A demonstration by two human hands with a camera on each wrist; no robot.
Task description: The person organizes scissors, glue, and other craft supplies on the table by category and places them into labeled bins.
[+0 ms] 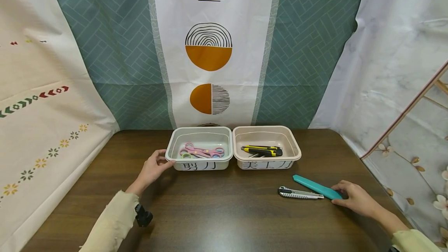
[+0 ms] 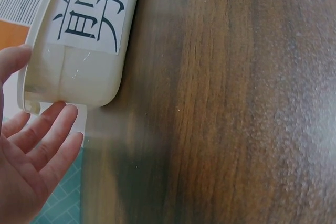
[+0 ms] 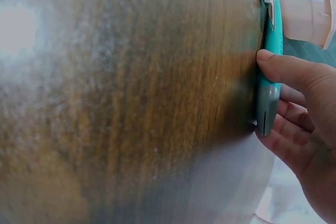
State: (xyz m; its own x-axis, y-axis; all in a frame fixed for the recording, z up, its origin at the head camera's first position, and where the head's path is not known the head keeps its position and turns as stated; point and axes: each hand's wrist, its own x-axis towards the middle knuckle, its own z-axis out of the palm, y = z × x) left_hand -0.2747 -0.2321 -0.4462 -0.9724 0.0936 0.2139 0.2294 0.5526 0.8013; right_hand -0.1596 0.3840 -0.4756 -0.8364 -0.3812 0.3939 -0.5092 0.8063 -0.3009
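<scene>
My left hand [image 1: 151,169] touches the left front corner of a pale grey-green plastic bin [image 1: 180,160]. In the left wrist view its thumb [image 2: 18,59] lies on the rim and the loosely extended fingers reach the end wall. Pink-handled scissors [image 1: 203,151] lie inside with others. My right hand [image 1: 357,197] pinches the near end of a long, slim teal tool [image 1: 315,187], thumb on one side, fingers on the other. A grey slotted end [image 3: 267,109] shows between them in the right wrist view. Beside it lies a silver snap-off utility knife [image 1: 301,194].
A beige plastic bin [image 1: 296,150] stands right beside the grey-green one, holding yellow-and-black utility knives [image 1: 262,151]. Both bins carry front labels in Chinese characters. The brown wooden table [image 1: 210,213] ends at patterned cloth hangings [image 1: 133,49] behind and at the sides.
</scene>
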